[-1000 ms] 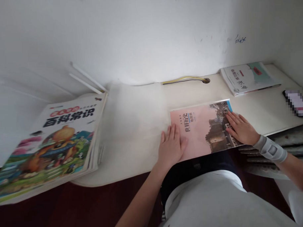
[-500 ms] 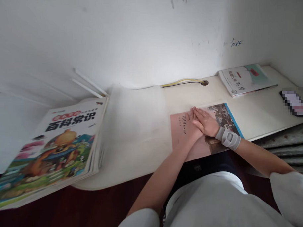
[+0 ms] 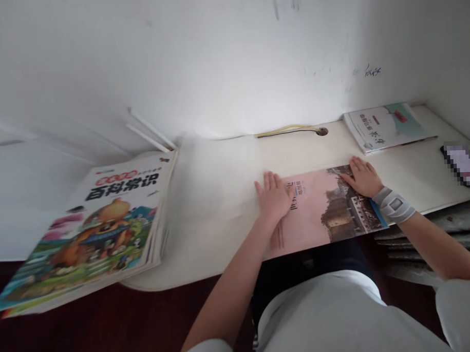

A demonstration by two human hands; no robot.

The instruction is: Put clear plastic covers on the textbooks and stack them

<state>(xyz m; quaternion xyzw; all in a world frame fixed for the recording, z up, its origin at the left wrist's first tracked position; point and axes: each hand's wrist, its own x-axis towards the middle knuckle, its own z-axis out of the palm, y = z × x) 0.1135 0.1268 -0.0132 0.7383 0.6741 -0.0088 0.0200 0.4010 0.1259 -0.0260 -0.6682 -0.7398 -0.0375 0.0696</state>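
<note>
A thin pink book (image 3: pixel 313 204) lies on the white desk in front of me, with a photo of old stone buildings on its right part and a blue strip at the right edge. My left hand (image 3: pixel 274 197) rests flat on its left end, fingers spread and pointing away from me, covering part of the printed title. At the upper right corner, my right hand (image 3: pixel 364 177) lies with stretched fingers over the photo's edge. A grey wristband (image 3: pixel 394 204) circles my right wrist. Neither hand grips anything.
On the left sits a stack of large picture books (image 3: pixel 102 232), overhanging the front edge. Thin books (image 3: pixel 389 127) lie at the back right near a pixelated phone (image 3: pixel 464 163). A yellow cable (image 3: pixel 287 129) runs into a desk hole. A white wall (image 3: pixel 231 58) stands behind.
My hands, earlier together over the middle of the pink book, have parted. The left has gone left and the right has gone right, uncovering the cover's middle. The view has shifted slightly.
</note>
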